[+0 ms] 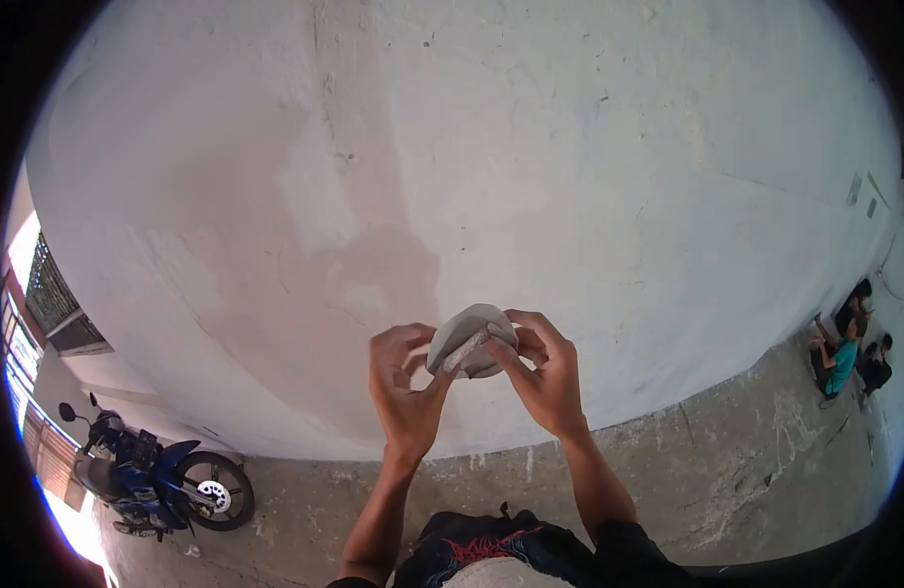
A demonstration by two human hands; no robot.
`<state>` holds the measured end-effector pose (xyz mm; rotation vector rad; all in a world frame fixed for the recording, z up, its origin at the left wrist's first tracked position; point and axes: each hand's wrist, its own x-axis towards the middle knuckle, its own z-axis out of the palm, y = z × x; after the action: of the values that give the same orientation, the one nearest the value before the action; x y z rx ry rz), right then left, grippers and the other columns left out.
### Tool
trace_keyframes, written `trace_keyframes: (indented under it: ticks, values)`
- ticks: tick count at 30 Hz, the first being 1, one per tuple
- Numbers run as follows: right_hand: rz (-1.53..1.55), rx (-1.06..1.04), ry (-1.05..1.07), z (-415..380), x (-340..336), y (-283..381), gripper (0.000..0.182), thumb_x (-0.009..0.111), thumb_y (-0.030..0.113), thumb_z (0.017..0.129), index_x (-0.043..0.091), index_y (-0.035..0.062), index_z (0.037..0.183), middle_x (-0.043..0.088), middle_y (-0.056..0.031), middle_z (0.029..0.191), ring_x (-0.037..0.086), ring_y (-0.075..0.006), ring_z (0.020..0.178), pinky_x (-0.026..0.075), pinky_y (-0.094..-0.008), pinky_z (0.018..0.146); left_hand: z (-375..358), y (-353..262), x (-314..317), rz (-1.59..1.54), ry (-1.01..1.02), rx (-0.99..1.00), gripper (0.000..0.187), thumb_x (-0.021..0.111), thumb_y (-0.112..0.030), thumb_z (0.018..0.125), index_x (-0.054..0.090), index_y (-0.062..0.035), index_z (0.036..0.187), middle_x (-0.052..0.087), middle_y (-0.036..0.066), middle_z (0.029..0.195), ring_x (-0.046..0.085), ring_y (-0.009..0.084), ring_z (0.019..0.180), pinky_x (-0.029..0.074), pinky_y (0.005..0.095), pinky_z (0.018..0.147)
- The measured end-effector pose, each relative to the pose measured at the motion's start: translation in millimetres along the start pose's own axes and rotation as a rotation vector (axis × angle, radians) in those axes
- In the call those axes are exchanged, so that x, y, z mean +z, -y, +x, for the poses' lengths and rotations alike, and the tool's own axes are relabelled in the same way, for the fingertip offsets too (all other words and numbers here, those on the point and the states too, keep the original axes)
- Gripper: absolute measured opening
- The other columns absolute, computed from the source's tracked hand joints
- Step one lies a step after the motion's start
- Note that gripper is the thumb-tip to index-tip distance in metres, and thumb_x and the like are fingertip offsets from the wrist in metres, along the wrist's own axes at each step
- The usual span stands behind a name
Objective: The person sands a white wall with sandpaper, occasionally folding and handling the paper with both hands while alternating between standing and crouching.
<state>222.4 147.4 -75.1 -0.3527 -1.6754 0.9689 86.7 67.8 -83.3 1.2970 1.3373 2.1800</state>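
A round, pale grey piece [472, 323] with a curved rim is held up in front of the wall, between my two hands. It looks bent or hollowed, and a rough, whitish strip [467, 351] lies across its near side. Its exact kind I cannot make out. My left hand [401, 372] grips its left edge, thumb on the near side and fingers curled behind. On the other edge, my right hand [547, 370] closes the same way, with the thumb pressed near the rough strip. The far side of the piece is hidden.
A white, stained wall [570, 196] fills the view ahead. At the left, a blue motorcycle [158, 480] stands on the concrete floor [305, 510], near a barred window [60, 299]. Several people [844, 358] sit along the wall at the far right.
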Motion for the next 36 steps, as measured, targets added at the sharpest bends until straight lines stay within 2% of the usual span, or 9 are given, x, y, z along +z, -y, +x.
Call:
trace_keyframes:
  ticks: [2, 5, 13, 15, 19, 22, 30, 34, 36]
  values:
    - [0.003, 0.023, 0.028, -0.9, -0.4, 2.3, 0.026, 0.065, 0.008, 0.093, 0.057, -0.0040, 0.114, 0.073, -0.0172, 0.089, 0.073, -0.0221, 0.088, 0.057, -0.0325, 0.076, -1.2, 18.2, -9.0, 0.134, -0.020, 0.324, 0.043, 0.077, 0.009, 0.072, 0.058, -0.0026, 0.109, 0.048, 0.012, 0.126, 0.054, 0.0221, 0.114, 0.050, 0.0350, 0.083]
    - [-0.012, 0.044, 0.061, -0.8, -0.3, 3.2, 0.026, 0.065, 0.008, 0.094, 0.057, -0.0048, 0.114, 0.073, -0.0173, 0.087, 0.073, -0.0222, 0.087, 0.057, -0.0319, 0.074, -0.9, 6.7, -13.7, 0.534, -0.030, 0.471, 0.039, 0.079, 0.006, 0.069, 0.059, -0.0036, 0.101, 0.048, 0.013, 0.125, 0.051, 0.0274, 0.118, 0.047, 0.0400, 0.091]
    - [0.022, 0.145, 0.046, -3.2, 3.2, 10.0, 0.025, 0.058, 0.016, 0.100, 0.060, -0.0062, 0.112, 0.071, -0.0113, 0.085, 0.067, -0.0118, 0.080, 0.053, -0.0275, 0.070, -0.2, -9.6, -6.9, 0.545, 0.003, 0.367, 0.013, 0.076, -0.001, 0.077, 0.066, -0.0026, 0.085, 0.053, 0.016, 0.127, 0.051, 0.0296, 0.121, 0.044, 0.0438, 0.097]
    - [0.075, 0.200, 0.026, -3.7, 1.8, 10.3, 0.032, 0.056, 0.025, 0.102, 0.063, -0.0053, 0.106, 0.062, 0.0001, 0.079, 0.052, -0.0040, 0.076, 0.042, -0.0205, 0.067, 1.1, -3.2, -10.8, 0.499, 0.009, 0.348, 0.009, 0.075, -0.001, 0.079, 0.067, -0.0017, 0.084, 0.054, 0.016, 0.127, 0.052, 0.0297, 0.121, 0.045, 0.0436, 0.096]
    - [0.053, 0.163, -0.024, -2.3, -1.9, 4.1, 0.029, 0.056, 0.022, 0.102, 0.065, -0.0056, 0.104, 0.065, -0.0051, 0.077, 0.057, -0.0061, 0.072, 0.047, -0.0240, 0.064, 0.3, -1.8, -15.8, 0.459, -0.017, 0.352, 0.006, 0.071, 0.000, 0.083, 0.065, 0.0009, 0.083, 0.055, 0.015, 0.125, 0.054, 0.0272, 0.118, 0.050, 0.0398, 0.091]
    - [-0.012, 0.190, -0.053, -0.5, -8.2, 8.8, 0.031, 0.057, 0.026, 0.102, 0.066, -0.0042, 0.101, 0.058, 0.0024, 0.076, 0.045, -0.0031, 0.071, 0.037, -0.0203, 0.062, -1.1, -4.1, -16.5, 0.413, -0.026, 0.337, 0.005, 0.069, 0.002, 0.085, 0.064, 0.0011, 0.084, 0.056, 0.015, 0.124, 0.055, 0.0258, 0.116, 0.052, 0.0376, 0.088]
    - [-0.169, 0.242, -0.236, -1.7, -24.5, 14.0, 0.031, 0.062, 0.026, 0.099, 0.067, -0.0042, 0.101, 0.065, -0.0039, 0.075, 0.055, -0.0059, 0.068, 0.044, -0.0222, 0.062, -1.0, -0.2, -14.7, 0.319, -0.045, 0.307, 0.004, 0.067, 0.003, 0.087, 0.065, 0.0011, 0.091, 0.062, 0.014, 0.113, 0.060, 0.0218, 0.107, 0.053, 0.0325, 0.081]
    - [-0.105, 0.259, -0.275, -3.9, -22.8, 22.3, 0.032, 0.066, 0.029, 0.096, 0.067, -0.0031, 0.098, 0.059, 0.0026, 0.071, 0.045, -0.0018, 0.063, 0.036, -0.0194, 0.057, -0.7, 2.3, -11.6, 0.273, -0.097, 0.193, 0.005, 0.072, -0.001, 0.084, 0.068, 0.0004, 0.088, 0.067, 0.012, 0.101, 0.064, 0.0167, 0.088, 0.049, 0.0267, 0.063]
    - [-0.100, 0.243, -0.258, -6.1, -21.6, 20.7, 0.031, 0.066, 0.028, 0.096, 0.067, -0.0035, 0.100, 0.064, -0.0023, 0.075, 0.052, -0.0043, 0.067, 0.041, -0.0208, 0.060, -2.6, 7.0, -11.7, 0.288, -0.059, 0.147, 0.006, 0.071, -0.001, 0.084, 0.069, 0.0005, 0.089, 0.068, 0.011, 0.099, 0.064, 0.0142, 0.084, 0.047, 0.0247, 0.057]
